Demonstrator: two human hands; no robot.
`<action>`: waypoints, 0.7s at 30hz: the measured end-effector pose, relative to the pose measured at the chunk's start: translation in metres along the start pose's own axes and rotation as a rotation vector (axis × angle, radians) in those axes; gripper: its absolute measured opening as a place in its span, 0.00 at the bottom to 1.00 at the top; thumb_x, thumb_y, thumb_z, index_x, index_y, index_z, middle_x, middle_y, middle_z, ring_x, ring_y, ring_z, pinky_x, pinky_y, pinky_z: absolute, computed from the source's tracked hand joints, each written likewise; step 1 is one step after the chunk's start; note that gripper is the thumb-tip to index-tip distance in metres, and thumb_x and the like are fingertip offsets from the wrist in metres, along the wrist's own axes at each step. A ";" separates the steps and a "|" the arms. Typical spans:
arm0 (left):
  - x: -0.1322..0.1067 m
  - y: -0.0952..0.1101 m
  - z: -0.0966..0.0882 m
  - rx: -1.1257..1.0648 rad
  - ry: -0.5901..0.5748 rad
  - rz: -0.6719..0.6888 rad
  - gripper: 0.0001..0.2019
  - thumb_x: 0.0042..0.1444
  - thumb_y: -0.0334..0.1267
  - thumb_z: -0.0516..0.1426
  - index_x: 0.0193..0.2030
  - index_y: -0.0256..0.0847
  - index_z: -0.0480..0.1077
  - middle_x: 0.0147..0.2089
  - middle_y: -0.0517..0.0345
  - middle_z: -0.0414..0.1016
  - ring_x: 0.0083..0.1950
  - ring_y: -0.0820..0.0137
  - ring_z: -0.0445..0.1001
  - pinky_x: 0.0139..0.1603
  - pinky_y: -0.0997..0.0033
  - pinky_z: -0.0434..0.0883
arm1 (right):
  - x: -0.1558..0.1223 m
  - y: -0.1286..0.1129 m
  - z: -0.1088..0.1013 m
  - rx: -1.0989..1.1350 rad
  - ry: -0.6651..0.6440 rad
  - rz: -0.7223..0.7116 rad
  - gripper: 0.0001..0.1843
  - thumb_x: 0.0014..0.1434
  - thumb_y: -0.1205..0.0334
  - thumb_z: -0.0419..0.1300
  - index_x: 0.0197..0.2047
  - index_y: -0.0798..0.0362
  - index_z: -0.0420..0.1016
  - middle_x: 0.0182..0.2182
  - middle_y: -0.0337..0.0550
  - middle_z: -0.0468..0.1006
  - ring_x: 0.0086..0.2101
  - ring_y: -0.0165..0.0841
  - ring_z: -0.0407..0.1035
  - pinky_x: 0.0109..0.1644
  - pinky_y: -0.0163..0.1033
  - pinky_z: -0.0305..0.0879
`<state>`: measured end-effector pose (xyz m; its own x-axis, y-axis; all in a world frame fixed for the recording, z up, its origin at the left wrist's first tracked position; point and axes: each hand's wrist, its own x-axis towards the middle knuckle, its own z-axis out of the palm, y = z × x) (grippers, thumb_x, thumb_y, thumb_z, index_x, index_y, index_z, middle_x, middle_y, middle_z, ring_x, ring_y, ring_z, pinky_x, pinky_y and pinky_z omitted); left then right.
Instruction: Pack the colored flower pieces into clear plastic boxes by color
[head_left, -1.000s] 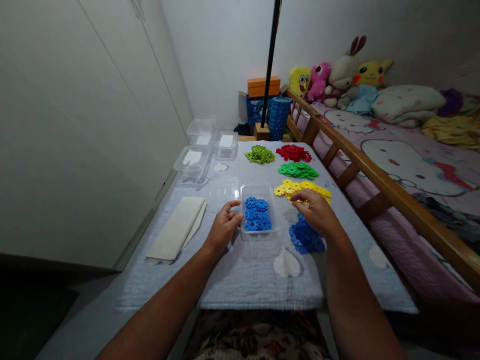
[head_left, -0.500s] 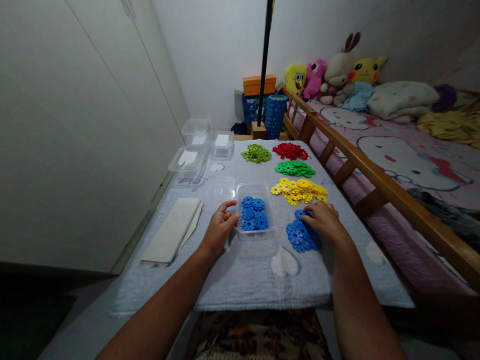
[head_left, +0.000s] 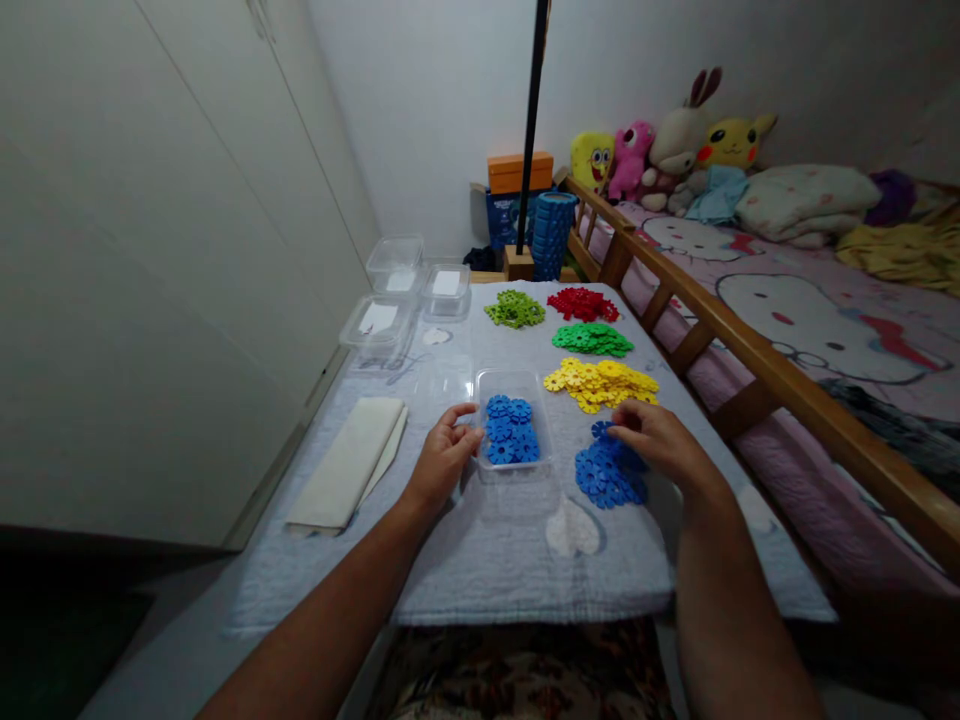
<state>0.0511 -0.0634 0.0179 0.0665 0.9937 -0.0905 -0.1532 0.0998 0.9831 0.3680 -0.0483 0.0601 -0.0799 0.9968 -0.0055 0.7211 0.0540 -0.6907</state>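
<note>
A clear plastic container (head_left: 516,380) holding several blue flower-shaped pieces (head_left: 509,433) sits mid-table on a pale blue cloth (head_left: 517,560). My left hand (head_left: 444,462) grips the container's left edge with curled fingers. My right hand (head_left: 657,440) rests on the far side of a loose pile of blue pieces (head_left: 604,473), its fingers pinched at the pile's top; what they hold is hidden. Beyond lie separate piles: yellow (head_left: 600,382), green (head_left: 592,339), red (head_left: 583,304) and lime (head_left: 515,309).
Three empty clear containers (head_left: 395,290) stand at the far left beside a folded beige cloth (head_left: 351,464). A wooden bed rail (head_left: 757,365) runs along the right. A black pole (head_left: 529,130) on a wooden base rises at the table's far end.
My right hand came down from over the yellow pile onto the blue pile, then shifted slightly toward its far edge. My left hand stayed on the container.
</note>
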 end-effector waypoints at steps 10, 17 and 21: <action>-0.002 0.005 0.003 0.000 0.011 -0.033 0.26 0.52 0.46 0.63 0.55 0.39 0.66 0.22 0.72 0.61 0.21 0.78 0.57 0.23 0.77 0.51 | 0.031 -0.085 0.047 -0.154 0.182 -0.478 0.04 0.57 0.68 0.62 0.32 0.51 0.77 0.36 0.45 0.76 0.41 0.40 0.67 0.49 0.45 0.60; -0.001 0.003 0.002 -0.008 0.011 -0.031 0.25 0.52 0.45 0.63 0.55 0.39 0.66 0.23 0.72 0.61 0.21 0.79 0.56 0.23 0.77 0.51 | 0.050 -0.084 0.078 -0.342 0.249 -0.444 0.04 0.59 0.66 0.64 0.35 0.50 0.81 0.42 0.49 0.76 0.46 0.45 0.63 0.50 0.49 0.58; 0.000 -0.001 0.000 -0.011 0.006 -0.038 0.25 0.54 0.45 0.62 0.56 0.39 0.65 0.23 0.72 0.61 0.21 0.78 0.56 0.23 0.78 0.51 | 0.049 -0.065 0.061 -0.268 0.267 -0.452 0.05 0.60 0.65 0.62 0.35 0.50 0.81 0.41 0.48 0.78 0.45 0.43 0.66 0.53 0.49 0.59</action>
<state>0.0516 -0.0632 0.0167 0.0665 0.9894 -0.1288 -0.1612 0.1380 0.9772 0.2752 -0.0064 0.0603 -0.2689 0.8500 0.4530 0.8076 0.4552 -0.3748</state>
